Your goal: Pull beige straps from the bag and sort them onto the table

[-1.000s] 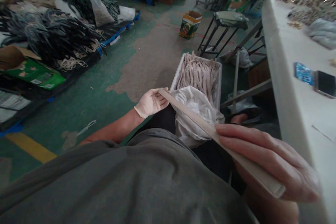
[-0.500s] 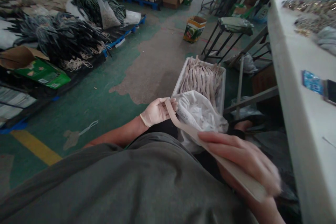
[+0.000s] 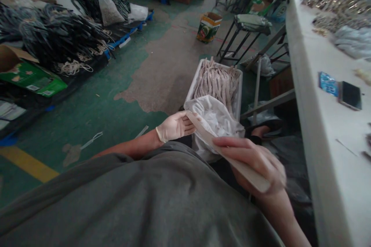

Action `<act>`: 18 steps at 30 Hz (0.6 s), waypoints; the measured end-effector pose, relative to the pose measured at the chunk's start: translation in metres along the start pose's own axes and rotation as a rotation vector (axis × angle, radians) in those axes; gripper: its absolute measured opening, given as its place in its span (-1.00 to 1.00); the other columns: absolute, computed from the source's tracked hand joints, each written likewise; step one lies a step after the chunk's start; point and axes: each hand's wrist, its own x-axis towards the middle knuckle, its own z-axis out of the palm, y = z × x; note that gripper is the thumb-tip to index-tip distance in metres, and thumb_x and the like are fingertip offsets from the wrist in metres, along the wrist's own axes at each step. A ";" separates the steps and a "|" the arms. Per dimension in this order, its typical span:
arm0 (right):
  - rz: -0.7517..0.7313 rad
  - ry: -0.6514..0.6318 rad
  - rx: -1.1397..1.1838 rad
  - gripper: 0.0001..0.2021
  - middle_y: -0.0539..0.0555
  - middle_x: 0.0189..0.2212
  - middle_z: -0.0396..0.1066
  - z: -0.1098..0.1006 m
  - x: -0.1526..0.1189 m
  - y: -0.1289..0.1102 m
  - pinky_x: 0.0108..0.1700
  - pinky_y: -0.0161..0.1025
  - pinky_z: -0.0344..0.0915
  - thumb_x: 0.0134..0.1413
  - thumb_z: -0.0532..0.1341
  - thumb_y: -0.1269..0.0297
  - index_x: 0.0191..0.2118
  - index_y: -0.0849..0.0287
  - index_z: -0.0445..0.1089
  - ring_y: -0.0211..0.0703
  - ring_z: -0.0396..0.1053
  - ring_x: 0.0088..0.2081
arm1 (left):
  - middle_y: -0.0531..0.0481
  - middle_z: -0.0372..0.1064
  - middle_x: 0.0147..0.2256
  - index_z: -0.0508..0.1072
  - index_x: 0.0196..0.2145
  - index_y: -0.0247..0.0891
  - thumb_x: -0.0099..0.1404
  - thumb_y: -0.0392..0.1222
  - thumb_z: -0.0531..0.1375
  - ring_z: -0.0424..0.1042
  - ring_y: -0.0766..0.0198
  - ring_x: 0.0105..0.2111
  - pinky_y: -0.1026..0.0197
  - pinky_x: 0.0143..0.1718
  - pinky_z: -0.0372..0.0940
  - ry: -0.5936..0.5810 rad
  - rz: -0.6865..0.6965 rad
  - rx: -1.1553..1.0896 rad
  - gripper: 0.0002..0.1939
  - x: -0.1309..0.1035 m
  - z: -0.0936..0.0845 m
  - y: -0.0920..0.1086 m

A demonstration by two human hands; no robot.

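My left hand, in a thin pale glove, is turned palm up in front of my body. Its thumb and forefinger meet at the far end of a flat beige strap, while the other fingers stretch out. My right hand, slightly blurred, is closed around the strap nearer my right side; the strap's near end sticks out below the fingers. Under the strap, a white bag with crumpled white material inside stands against a white crate. Many beige strips fill the crate.
To my right runs a white table with a phone, a blue packet and metal pieces. A stool and a carton stand ahead. Bundles of dark cords and a green box lie at left.
My right hand has moved left and up a little, along with the strap. The strap now looks straighter between my hands. The view has shifted slightly right.
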 end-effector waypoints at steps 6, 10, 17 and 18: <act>0.066 0.063 0.249 -0.87 0.05 -0.19 0.60 -0.005 -0.012 0.026 -0.19 -0.16 0.51 0.23 0.23 0.34 -0.20 -0.01 0.53 -0.07 0.57 -0.21 | -0.23 0.56 -0.24 0.52 -0.10 -0.42 0.49 -0.18 -0.06 0.55 0.19 -0.27 0.17 -0.17 0.38 0.083 0.057 0.083 -0.61 -0.002 -0.004 -0.004; 0.538 0.028 0.533 -0.72 0.11 -0.22 0.59 0.011 -0.020 0.066 -0.19 -0.13 0.50 0.31 0.13 0.04 -0.16 0.02 0.55 0.01 0.54 -0.10 | -0.22 0.56 -0.22 0.53 -0.13 -0.40 0.46 -0.16 -0.04 0.54 0.19 -0.24 0.17 -0.13 0.37 0.091 0.027 0.124 -0.62 0.007 -0.008 -0.018; 0.908 -0.535 0.901 -0.44 0.12 -0.31 0.53 0.072 -0.030 0.076 -0.31 -0.23 0.39 0.11 0.21 -0.25 -0.10 0.20 0.45 -0.13 0.47 -0.35 | -0.26 0.53 -0.09 0.54 -0.18 -0.38 0.38 -0.14 0.04 0.46 0.06 0.01 0.07 0.11 0.23 0.110 0.150 0.238 -0.67 0.026 -0.026 -0.040; 0.952 -0.485 0.880 -0.47 0.06 -0.41 0.50 0.075 -0.033 0.074 -0.37 -0.27 0.34 0.10 0.22 -0.25 -0.19 0.20 0.43 -0.19 0.43 -0.42 | -0.25 0.53 -0.09 0.55 -0.17 -0.37 0.39 -0.15 0.02 0.45 0.07 0.02 0.08 0.11 0.23 0.120 0.158 0.240 -0.65 0.025 -0.029 -0.040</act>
